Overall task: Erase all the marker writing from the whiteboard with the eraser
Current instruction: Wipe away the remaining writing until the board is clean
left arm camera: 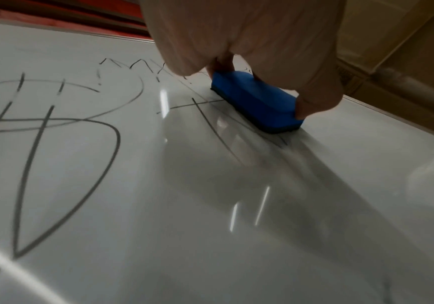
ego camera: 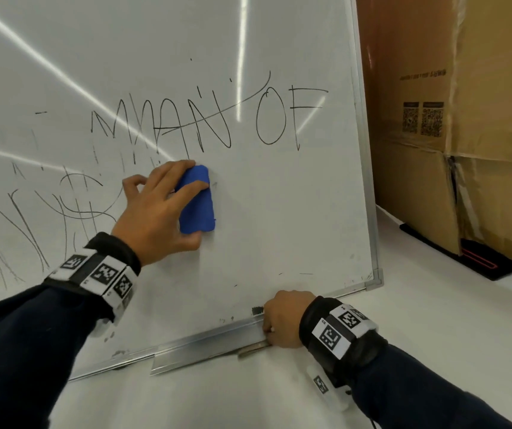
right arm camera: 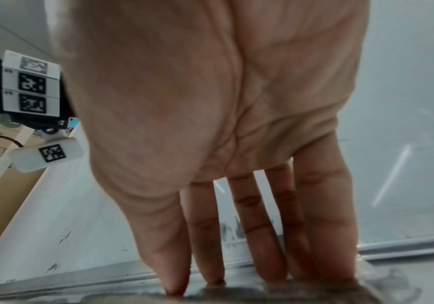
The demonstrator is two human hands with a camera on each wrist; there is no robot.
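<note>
Left hand (ego camera: 152,218) gripping eraser (ego camera: 199,209), long axis up-down on whiteboard (ego camera: 295,196), right hand (ego camera: 282,320) straight-fingered on tray (ego camera: 211,342).

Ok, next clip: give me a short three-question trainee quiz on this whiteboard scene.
1. Which hand grips the blue foam eraser? A) left hand B) right hand
2. True or false: the black marker letters "OF" are not yet wiped from the white whiteboard.
3. The right hand rests on the board's silver metal ____.
Key: 1 A; 2 true; 3 tray.
</note>
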